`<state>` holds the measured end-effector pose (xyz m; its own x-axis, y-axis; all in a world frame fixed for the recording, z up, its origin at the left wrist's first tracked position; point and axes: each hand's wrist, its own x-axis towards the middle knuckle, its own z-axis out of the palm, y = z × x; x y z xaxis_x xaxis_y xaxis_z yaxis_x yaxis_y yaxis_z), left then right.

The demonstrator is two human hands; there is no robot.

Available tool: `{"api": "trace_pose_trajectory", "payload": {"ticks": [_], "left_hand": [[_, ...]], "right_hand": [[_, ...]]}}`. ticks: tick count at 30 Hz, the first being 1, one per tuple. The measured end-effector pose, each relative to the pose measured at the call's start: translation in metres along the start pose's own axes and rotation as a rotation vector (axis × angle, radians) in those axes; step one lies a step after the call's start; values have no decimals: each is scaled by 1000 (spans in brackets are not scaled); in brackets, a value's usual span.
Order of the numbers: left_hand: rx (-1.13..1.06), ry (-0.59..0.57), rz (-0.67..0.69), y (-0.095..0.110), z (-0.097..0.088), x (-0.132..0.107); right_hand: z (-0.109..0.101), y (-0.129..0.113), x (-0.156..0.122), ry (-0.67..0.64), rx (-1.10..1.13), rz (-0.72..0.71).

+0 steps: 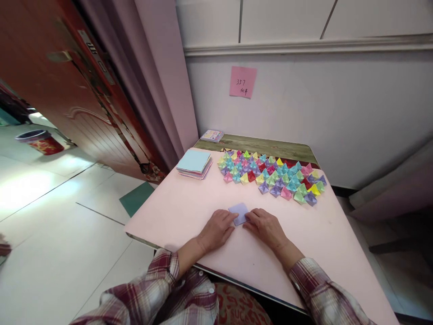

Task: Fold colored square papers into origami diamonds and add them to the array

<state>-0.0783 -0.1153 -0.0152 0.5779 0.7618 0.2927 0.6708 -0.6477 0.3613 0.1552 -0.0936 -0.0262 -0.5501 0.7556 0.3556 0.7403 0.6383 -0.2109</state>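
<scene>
A small lavender square of folded paper (240, 213) lies on the pink table top, between my two hands. My left hand (218, 230) holds its left edge, thumb on top and fingers curled. On the opposite side my right hand (265, 228) grips the lower right edge with fingers pressed together. Beyond them stand rows of folded paper pieces (270, 174) in many colours, each with pointed corners. To the far left sits a stack of square paper sheets (194, 162) with a light blue one on top.
The pink-covered table (182, 207) has a wood-patterned strip at its back edge. A small packet (212, 135) lies at the back left corner. A pink note (242, 82) is stuck on the wall. A curtain (162, 67) and a red door (77, 90) are at left.
</scene>
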Motion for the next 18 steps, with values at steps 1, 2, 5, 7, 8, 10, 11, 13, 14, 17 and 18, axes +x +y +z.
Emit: {"api": "trace_pose_trajectory", "payload": {"ticks": [1, 2, 5, 7, 8, 10, 11, 13, 14, 17, 18], "left_hand": [[-19, 5, 1, -2, -1, 4], [-32, 9, 2, -4, 0, 7], [-56, 26, -4, -9, 2, 12], [-67, 41, -19, -10, 5, 13], [-71, 48, -26, -10, 6, 13], [-71, 62, -41, -9, 8, 15], [-67, 68, -50, -8, 9, 16], [-47, 87, -71, -7, 10, 18], [-32, 100, -79, -5, 11, 19], [22, 148, -70, -2, 13, 18], [41, 164, -56, 0, 14, 18]], "right_hand": [[1, 1, 2, 9, -8, 0], [1, 1, 3, 23, -10, -2], [5, 2, 4, 76, -1, -15], [8, 2, 3, 108, -6, -34], [9, 2, 2, 122, -16, -46], [10, 2, 2, 148, -41, -67], [10, 2, 2, 158, -50, -73], [10, 3, 3, 167, -53, -76], [9, 3, 3, 166, -45, -78], [7, 3, 3, 162, 7, -80], [7, 3, 3, 164, 29, -76]]}}
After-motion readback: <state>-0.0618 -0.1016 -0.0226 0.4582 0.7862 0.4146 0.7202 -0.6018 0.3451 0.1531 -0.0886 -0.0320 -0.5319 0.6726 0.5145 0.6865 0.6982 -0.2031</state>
